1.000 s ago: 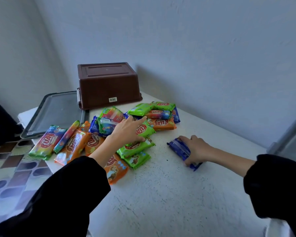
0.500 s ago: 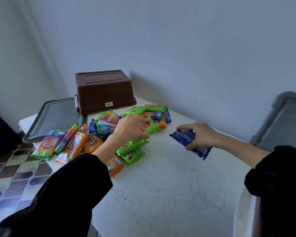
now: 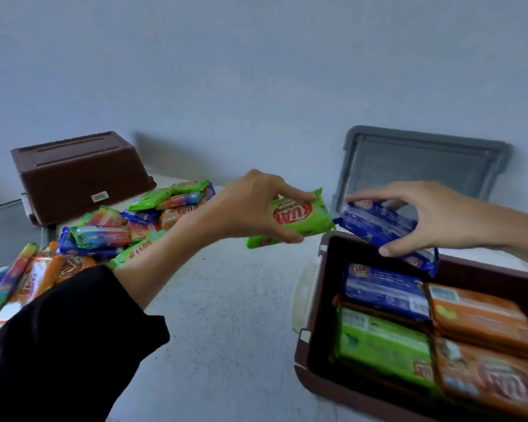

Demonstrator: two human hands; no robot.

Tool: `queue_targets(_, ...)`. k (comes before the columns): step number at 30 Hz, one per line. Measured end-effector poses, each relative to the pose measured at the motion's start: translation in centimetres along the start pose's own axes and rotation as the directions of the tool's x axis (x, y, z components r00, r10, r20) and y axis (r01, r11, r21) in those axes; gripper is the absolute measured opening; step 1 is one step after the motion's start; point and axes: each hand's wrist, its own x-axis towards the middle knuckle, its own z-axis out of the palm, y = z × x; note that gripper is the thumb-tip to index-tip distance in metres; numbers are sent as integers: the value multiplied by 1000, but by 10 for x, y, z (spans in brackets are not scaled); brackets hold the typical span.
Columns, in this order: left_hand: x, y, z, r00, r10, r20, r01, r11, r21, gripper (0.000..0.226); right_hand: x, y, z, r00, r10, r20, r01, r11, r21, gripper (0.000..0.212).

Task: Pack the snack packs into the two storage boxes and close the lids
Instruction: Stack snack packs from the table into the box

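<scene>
Head view | box (image 3: 313,300) part-filled; pile (image 3: 104,236) well left of it | green pack (image 3: 299,220) lifted from pile, just left of box, left hand (image 3: 244,208) gripping | blue pack (image 3: 378,226) now over box, right hand (image 3: 433,217) pinching; drop-in next

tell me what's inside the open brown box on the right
In the box, lying flat: a blue pack, a green pack and two orange packs. Whatever is beneath them is covered.

We note a plain, pale blue-grey wall (image 3: 256,71) behind a white, dark-speckled table (image 3: 226,315) — lighting is dim and even.
</scene>
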Motion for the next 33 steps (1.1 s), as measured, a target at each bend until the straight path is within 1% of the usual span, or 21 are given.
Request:
queue_targets(2, 4, 26, 9, 994, 95, 62, -95, 995, -5, 62, -30, 12, -2, 999, 31, 8, -31, 999, -14, 78)
queue_targets(5, 7, 58, 26, 966, 209, 152, -209, 978, -19, 62, -72, 29, 3, 995, 90, 34, -89, 996, -26, 83)
queue_targets(8, 8, 82, 48, 919, 307, 247, -313, 950, -16, 61, -105, 43, 15, 991, 117, 63, -117, 993, -3, 84)
queue_targets(11, 7, 97, 69, 866, 358, 348, -381, 925, -4, 61, -127, 54, 30, 984, 130, 118, -127, 991, -37, 85)
queue_targets(14, 6, 103, 86, 834, 376, 403, -416, 909, 13, 62, -141, 60, 45, 979, 127, 161, -125, 992, -26, 83)
queue_targets(20, 8, 106, 106, 812, 363, 456, -468, 872, 140, 64, -146, 69, 66, 979, 130, 160, -120, 990, -72, 84)
queue_targets(24, 7, 111, 110, 810, 352, 469, -493, 842, 220, 66, -144, 74, 75, 983, 116, 142, -99, 988, -122, 86)
queue_targets(33, 8, 114, 113, 814, 367, 450, -522, 802, 289, 67, -141, 75, 75, 988, 57, 145, -34, 988, -153, 80)
